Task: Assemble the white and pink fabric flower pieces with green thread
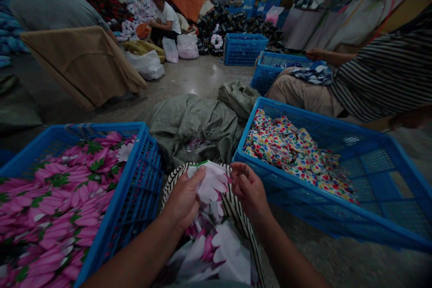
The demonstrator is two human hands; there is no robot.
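Note:
My left hand (184, 198) and my right hand (249, 189) are both closed on a piece of pale fabric with pink flower print (212, 184), held up in front of me between two crates. The cloth hangs down into my lap, over a black-and-white striped cloth (236, 209). My left thumb presses on the top edge of the flower fabric; my right fingers pinch its right edge.
A blue crate (135, 189) of pink flower fabric stands at my left, and a blue crate (337, 229) of multicoloured dotted fabric at my right. A grey woven sack (195, 121) lies ahead. A person in a striped shirt (381, 76) sits at the right; others sit farther back.

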